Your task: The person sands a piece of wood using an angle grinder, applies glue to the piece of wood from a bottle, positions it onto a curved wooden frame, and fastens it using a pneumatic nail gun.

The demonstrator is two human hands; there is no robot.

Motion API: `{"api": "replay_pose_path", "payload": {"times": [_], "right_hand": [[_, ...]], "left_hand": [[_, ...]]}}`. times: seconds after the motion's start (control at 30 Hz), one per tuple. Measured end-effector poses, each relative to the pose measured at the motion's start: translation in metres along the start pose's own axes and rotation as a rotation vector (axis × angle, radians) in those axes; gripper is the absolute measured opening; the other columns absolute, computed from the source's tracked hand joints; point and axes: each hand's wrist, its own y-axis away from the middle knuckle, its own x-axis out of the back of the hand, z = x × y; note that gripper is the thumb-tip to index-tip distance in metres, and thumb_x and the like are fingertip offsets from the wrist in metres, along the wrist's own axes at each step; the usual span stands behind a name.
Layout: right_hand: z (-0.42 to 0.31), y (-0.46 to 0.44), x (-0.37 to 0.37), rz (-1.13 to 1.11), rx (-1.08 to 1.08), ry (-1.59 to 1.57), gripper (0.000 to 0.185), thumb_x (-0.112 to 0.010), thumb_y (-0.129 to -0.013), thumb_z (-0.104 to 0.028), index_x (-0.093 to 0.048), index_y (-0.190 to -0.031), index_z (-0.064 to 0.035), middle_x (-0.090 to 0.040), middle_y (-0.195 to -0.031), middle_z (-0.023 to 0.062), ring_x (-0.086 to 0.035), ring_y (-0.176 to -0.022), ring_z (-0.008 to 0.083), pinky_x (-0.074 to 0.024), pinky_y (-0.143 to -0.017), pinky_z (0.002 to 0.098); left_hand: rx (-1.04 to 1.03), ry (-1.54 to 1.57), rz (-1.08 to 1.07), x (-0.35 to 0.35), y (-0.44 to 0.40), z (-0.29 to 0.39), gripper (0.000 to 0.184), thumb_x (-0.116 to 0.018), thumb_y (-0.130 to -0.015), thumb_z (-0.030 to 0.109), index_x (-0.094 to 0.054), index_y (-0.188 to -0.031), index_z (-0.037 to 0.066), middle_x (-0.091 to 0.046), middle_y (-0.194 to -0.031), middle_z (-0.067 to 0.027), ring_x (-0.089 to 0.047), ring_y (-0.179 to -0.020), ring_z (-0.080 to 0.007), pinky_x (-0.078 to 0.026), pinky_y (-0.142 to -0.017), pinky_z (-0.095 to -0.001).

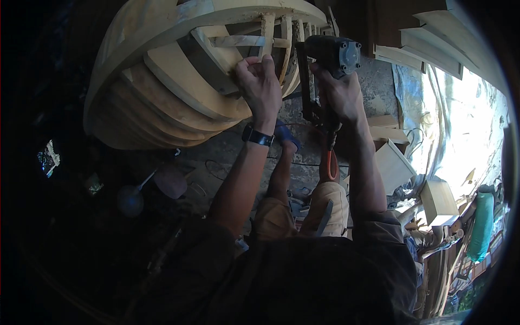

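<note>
A large curved wooden frame (184, 89) with bent ribs, like a small hull, fills the upper left and middle. Along its upper right run several upright wooden slats; my left hand (261, 86) has its fingers closed at the lower end of one slat (267, 32). A dark watch is on that wrist. In my right hand (344, 97) is an air nail gun (330, 54), gripped by the handle just right of the slats. An orange hose (331, 165) hangs below the gun. The nail gun's tip is hard to make out against the frame.
Stacked pale boards (428, 43) stand at the upper right. Wooden boxes (440, 203) and scraps lie along the right, near a green roll (481, 226). A round stool-like object (130, 200) sits in shadow at the lower left. My legs are below, on a worn concrete floor.
</note>
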Motion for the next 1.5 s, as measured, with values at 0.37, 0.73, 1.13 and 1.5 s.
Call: {"api": "replay_pose_path", "payload": {"times": [0.37, 0.73, 1.13, 1.5], "right_hand": [[0.022, 0.0, 0.013, -0.011, 0.388, 0.127, 0.027, -0.07, -0.096, -0.028, -0.072, -0.108, -0.004, -0.056, -0.064, -0.0025, -0.048, -0.053, 0.0076, -0.0379, -0.049, 0.0299], [0.0, 0.01, 0.008, 0.02, 0.052, -0.013, 0.032, -0.073, -0.094, -0.033, -0.067, -0.082, -0.0031, -0.053, -0.059, -0.0021, -0.048, -0.051, 0.0076, -0.0372, -0.048, 0.0293], [0.015, -0.003, -0.008, 0.034, -0.031, -0.058, 0.038, -0.074, -0.093, -0.033, -0.068, -0.074, -0.0017, -0.058, -0.057, 0.0024, -0.053, -0.048, 0.0109, -0.0394, -0.046, 0.0316], [-0.004, -0.004, -0.004, -0.02, -0.256, 0.102, 0.039, -0.073, -0.092, -0.038, -0.074, -0.1, 0.0004, -0.06, -0.063, 0.0032, -0.054, -0.057, 0.0125, -0.0453, -0.057, 0.0332]], "left_hand": [[-0.265, -0.256, -0.156, -0.027, 0.007, -0.031, 0.047, -0.059, -0.104, 0.029, -0.056, -0.134, -0.008, -0.067, -0.124, -0.0263, -0.066, -0.114, -0.0338, -0.05, -0.101, -0.0403], [-1.263, -1.015, -0.33, 0.013, -0.081, 0.03, 0.034, -0.079, -0.08, 0.02, -0.07, -0.11, 0.009, -0.064, -0.118, -0.0071, -0.056, -0.119, -0.0287, -0.044, -0.102, -0.047], [-1.343, -1.54, -0.52, 0.004, -0.105, 0.027, 0.035, -0.066, -0.092, 0.04, -0.072, -0.119, 0.017, -0.062, -0.131, 0.0039, -0.045, -0.132, -0.0238, -0.032, -0.113, -0.0485], [-1.345, -1.264, -0.609, -0.003, -0.11, 0.024, 0.039, -0.047, -0.101, 0.023, -0.063, -0.13, 0.004, -0.061, -0.136, -0.012, -0.044, -0.137, -0.0289, -0.028, -0.118, -0.0489]]}}
